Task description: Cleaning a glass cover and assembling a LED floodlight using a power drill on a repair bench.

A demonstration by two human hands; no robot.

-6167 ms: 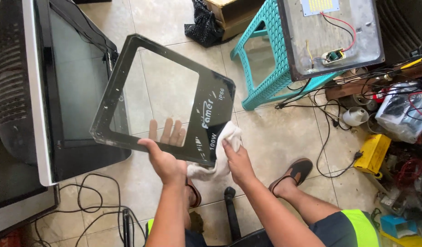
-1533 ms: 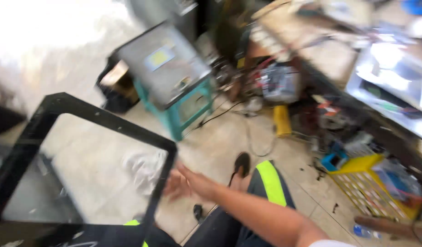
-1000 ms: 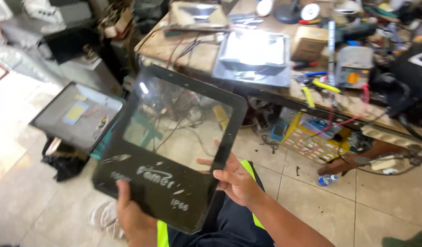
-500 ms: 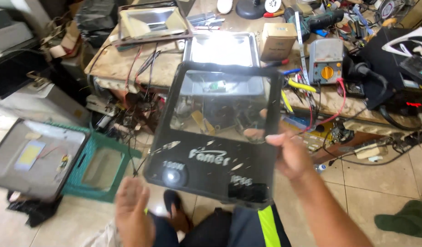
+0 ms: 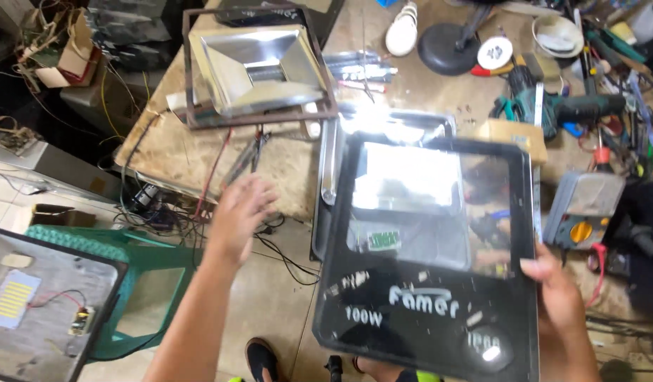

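My right hand (image 5: 552, 297) grips the right edge of a black-framed glass floodlight cover (image 5: 429, 311), holding it tilted over a metal floodlight housing (image 5: 330, 166) lying at the edge of the workbench. My left hand (image 5: 240, 212) is off the cover, open with fingers spread, hovering at the bench's front edge beside red and black wires (image 5: 234, 159). A second silver reflector in a rusty frame (image 5: 255, 67) lies further back on the bench.
A cluttered wooden workbench (image 5: 178, 148) carries a green drill (image 5: 545, 106), a grey multimeter (image 5: 577, 212), a round black stand base (image 5: 450, 49) and tools. At lower left a floodlight back plate with an LED board (image 5: 29, 304) rests on a teal plastic stool (image 5: 149, 283).
The view has swung from the floor to the workbench. My left hand let go of the cover's bottom edge and moved up toward the bench; the right hand now holds the cover alone.
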